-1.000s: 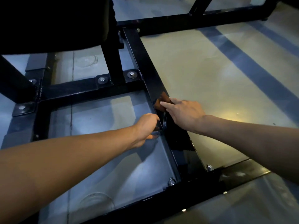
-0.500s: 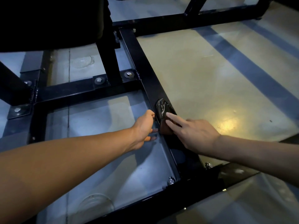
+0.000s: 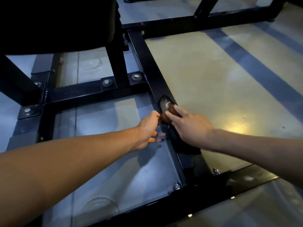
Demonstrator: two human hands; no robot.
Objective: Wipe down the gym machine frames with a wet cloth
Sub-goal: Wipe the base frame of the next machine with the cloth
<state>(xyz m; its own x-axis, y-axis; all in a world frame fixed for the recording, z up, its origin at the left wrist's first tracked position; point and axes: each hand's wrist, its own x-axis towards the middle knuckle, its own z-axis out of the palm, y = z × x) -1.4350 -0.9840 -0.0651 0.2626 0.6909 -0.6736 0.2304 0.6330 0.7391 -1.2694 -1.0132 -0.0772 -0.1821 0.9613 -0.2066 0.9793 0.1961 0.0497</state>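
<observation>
Right hand (image 3: 191, 128) has slid the dark wet cloth (image 3: 167, 108) farther up the black frame rail (image 3: 147, 66) at centre frame, fingers flat pressing it, while the left hand (image 3: 148, 128), loosely open and empty, trails along the rail's inner edge, so wiping advances.

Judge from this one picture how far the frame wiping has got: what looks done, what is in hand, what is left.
Done: nothing shows for certain; the black frame bar is glossy, but wiped and unwiped parts look alike. In hand: the right hand presses the dark cloth on that bar, while the left hand reaches its inner side. Left: probably the cross bar and the far bar.
</observation>
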